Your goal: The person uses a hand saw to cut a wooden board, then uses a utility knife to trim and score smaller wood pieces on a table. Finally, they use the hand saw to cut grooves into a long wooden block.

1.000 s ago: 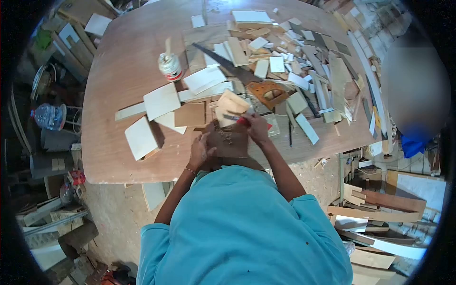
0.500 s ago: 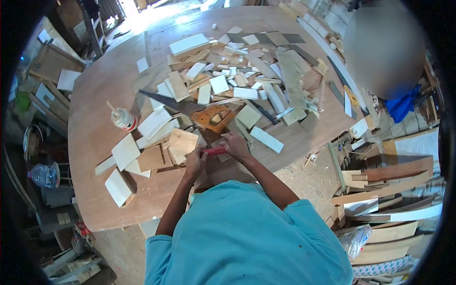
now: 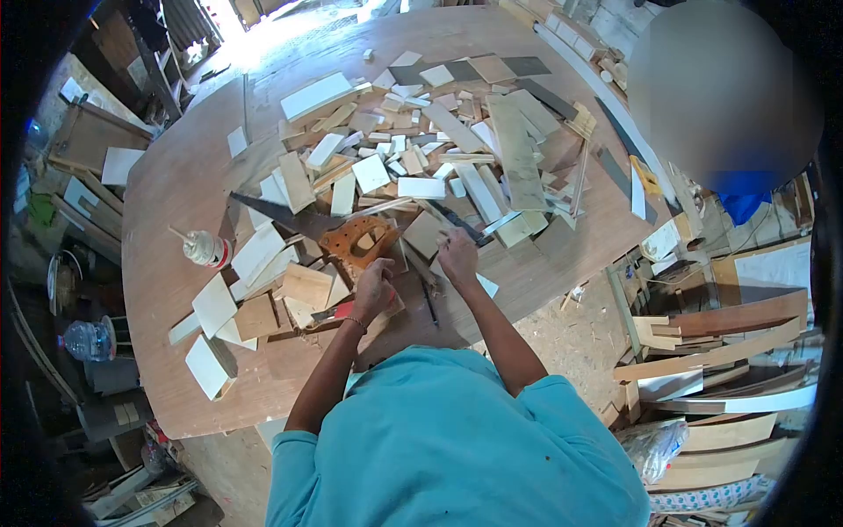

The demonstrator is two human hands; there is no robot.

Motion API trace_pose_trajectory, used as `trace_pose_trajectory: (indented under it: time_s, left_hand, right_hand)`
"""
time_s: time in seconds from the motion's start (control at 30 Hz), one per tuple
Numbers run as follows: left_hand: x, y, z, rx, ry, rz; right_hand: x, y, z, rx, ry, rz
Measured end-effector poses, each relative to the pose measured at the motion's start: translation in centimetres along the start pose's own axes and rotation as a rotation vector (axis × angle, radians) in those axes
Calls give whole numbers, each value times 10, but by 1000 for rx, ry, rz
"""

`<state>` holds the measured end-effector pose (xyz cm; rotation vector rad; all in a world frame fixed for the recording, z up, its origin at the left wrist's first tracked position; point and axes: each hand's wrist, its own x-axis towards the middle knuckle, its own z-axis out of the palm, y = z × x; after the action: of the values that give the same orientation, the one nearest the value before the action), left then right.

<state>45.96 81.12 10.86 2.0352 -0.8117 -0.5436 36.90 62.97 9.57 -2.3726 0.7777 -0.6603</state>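
My left hand (image 3: pixel 373 290) is closed, with a red strip-like thing (image 3: pixel 341 311) showing at its wrist side; most of that strip is hidden. To the right, my right hand (image 3: pixel 457 256) is raised with its fingers curled in; what they pinch, if anything, I cannot make out. Just beyond it lies a long black tool or handle (image 3: pixel 468 228). A handsaw with an orange-brown handle (image 3: pixel 358 242) rests in front of my left hand, its dark blade pointing left. Between my forearms lies a thin dark stick (image 3: pixel 430 303).
Wood offcuts (image 3: pixel 371 173) are heaped over the middle of the large table (image 3: pixel 184 360). On the left stands a white glue bottle (image 3: pixel 207 249) with a stick in it. A yellow-handled saw (image 3: pixel 645 176) lies at the right edge. Boards (image 3: pixel 729 316) are stacked right, below another person (image 3: pixel 751 193).
My hands have moved apart: the right has let go of the red strip and lifted to the right, while the left stays by it. The view has shifted slightly.
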Motion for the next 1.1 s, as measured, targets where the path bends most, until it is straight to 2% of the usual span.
trace_pose_trajectory:
  time_s: [0.03, 0.07, 0.13, 0.2, 0.3, 0.37, 0.43, 0.5, 0.63, 0.7, 0.73, 0.77, 0.83, 0.87, 0.93, 1.0, 1.03, 1.07, 1.1]
  left_hand:
    - [3, -3, 2, -22, -7, -2]
    - [7, -6, 4, -43, -13, -4]
    - [11, -3, 7, -40, 2, 6]
    - [15, 8, 5, -6, 22, 2]
    - [26, 25, 6, 9, -18, -51]
    - [36, 36, 8, -40, -42, -81]
    - [44, 43, 12, 28, 13, 22]
    - [51, 48, 15, 8, 5, 2]
    - [54, 68, 12, -93, 1, -91]
    - [49, 75, 9, -136, 10, -145]
    - [45, 76, 9, -186, 7, -164]
    - [42, 76, 8, -236, 4, -179]
    - [39, 61, 17, -269, 7, -165]
    - [41, 52, 20, -300, 5, -153]
    - [37, 58, 14, -322, 45, -172]
    - [30, 75, 8, -459, 107, -254]
    - [36, 67, 10, -462, 129, -259]
    - [42, 52, 13, -548, 176, -223]
    - [43, 41, 13, -633, 223, -191]
  right_hand:
    - [8, 7, -6, -18, 137, -89]
    - [17, 17, -17, -85, 95, -6]
    - [42, 45, -24, -319, 256, 154]
    - [71, 62, -49, -485, 188, 385]
    - [102, 82, -69, -595, 159, 506]
    - [112, 93, -65, -593, 99, 577]
    - [123, 95, -65, -593, 38, 644]
    - [126, 91, -71, -527, -56, 732]
    - [120, 69, -79, -376, -9, 737]
    - [112, 78, -67, -164, 171, 644]
    - [109, 83, -71, 107, 119, 576]
    - [103, 86, -71, 109, 119, 568]
    - [83, 56, -91, 1143, -28, 694]
    - [75, 53, -90, 1148, -30, 677]
    - [54, 45, -86, 1643, -282, 617]
    - [34, 21, -90, 1675, -342, 625]
    - [29, 8, -90, 1710, -392, 640]
    - [27, 7, -79, 1818, -540, 565]
    - [22, -1, -72, 1818, -569, 576]
